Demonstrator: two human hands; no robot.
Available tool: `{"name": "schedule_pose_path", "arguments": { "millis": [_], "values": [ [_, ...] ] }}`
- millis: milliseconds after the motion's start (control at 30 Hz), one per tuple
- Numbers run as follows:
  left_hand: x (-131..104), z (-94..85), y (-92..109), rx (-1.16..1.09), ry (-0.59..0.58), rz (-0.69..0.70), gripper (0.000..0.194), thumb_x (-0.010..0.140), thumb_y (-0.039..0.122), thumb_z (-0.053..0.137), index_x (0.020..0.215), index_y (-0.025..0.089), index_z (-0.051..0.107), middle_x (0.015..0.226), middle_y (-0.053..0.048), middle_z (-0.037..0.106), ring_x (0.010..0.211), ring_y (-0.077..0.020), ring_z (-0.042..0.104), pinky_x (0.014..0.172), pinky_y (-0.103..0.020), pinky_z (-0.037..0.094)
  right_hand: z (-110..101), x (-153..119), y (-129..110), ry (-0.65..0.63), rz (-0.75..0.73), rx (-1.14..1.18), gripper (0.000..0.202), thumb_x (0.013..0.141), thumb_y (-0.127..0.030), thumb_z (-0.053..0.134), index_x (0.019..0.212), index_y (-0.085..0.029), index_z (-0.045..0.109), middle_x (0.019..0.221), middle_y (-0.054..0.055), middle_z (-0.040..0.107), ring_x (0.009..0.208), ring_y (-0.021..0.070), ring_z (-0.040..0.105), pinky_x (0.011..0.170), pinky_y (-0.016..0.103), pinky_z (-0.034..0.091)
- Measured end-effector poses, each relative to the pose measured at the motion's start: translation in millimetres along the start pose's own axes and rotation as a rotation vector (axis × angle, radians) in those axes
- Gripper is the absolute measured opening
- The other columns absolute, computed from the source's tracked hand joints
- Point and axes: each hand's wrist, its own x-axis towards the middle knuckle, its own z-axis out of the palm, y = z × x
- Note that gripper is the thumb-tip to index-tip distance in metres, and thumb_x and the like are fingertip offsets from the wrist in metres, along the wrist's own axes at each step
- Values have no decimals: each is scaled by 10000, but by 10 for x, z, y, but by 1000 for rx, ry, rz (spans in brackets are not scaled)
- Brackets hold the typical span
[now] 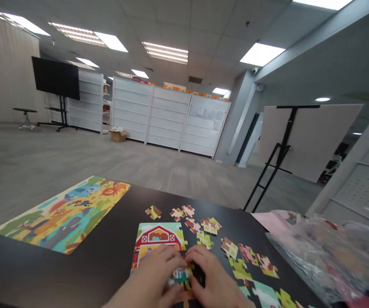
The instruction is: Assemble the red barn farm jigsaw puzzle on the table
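A partly joined jigsaw puzzle (pixel 162 229) with a red barn lies on the dark table before me. My left hand (pixel 158 271) rests over its lower part, fingers curled and closed at a teal and white jigsaw piece (pixel 180 275). From the other side, my right hand (pixel 213 273) has its thumb and fingers bent around the same piece's right edge. The fingers hide much of the piece and the barn's lower half. Loose pieces lie close by, among them a green one (pixel 205 240) and a brown and cream one (pixel 229 247).
A finished animal picture puzzle (pixel 75 209) lies at the table's left. More loose pieces, such as a pale teal one (pixel 266 294), spread along the right. Clear plastic bags (pixel 328 252) heap at the right edge. An easel board (pixel 312 141) stands beyond.
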Motion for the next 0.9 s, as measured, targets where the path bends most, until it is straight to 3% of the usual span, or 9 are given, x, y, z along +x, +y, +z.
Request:
{"name": "schedule_pose_path", "arguments": {
  "millis": [67, 167, 467, 733, 900],
  "values": [
    [120, -144, -96, 126, 96, -94, 362, 869, 146, 604, 1199, 292, 625, 1319, -71, 585, 1265, -309, 489, 1114, -513, 367, 40, 21, 24, 37, -2, 12, 369, 739, -9, 537, 1009, -237, 642, 1100, 40, 639, 1054, 181, 623, 944, 289, 487],
    [178, -178, -185, 250, 151, -152, 300, 825, 184, 648, 1111, 273, 656, 1271, -57, 618, 1223, -292, 527, 1077, -455, 408, 99, 43, 67, 81, 7, 17, 355, 798, -29, 533, 1036, -249, 677, 1166, 49, 629, 1094, 181, 621, 973, 301, 475],
    [150, -132, -309, 283, 193, -124, 271, 839, 239, 659, 1109, 263, 662, 1247, -70, 664, 1189, -277, 585, 1056, -419, 441, 219, 57, 182, 198, 74, 26, 208, 839, -96, 581, 909, -236, 718, 1038, 43, 685, 1030, 204, 628, 961, 324, 464],
    [143, -71, -345, 338, 258, -45, 260, 862, 215, 582, 1112, 243, 650, 1149, -78, 686, 1096, -249, 627, 973, -366, 493, 212, 45, 189, 235, 83, 9, 305, 738, -33, 590, 953, -225, 690, 1006, 25, 695, 1019, 205, 630, 931, 316, 472],
    [167, -36, -292, 394, 267, -37, 332, 863, 225, 608, 1191, 254, 650, 1195, -79, 674, 1149, -270, 603, 1027, -414, 460, 209, 101, 199, 210, 58, -44, 293, 818, -42, 568, 973, -216, 746, 1042, 50, 692, 1082, 206, 615, 999, 324, 441]
  ]
}}
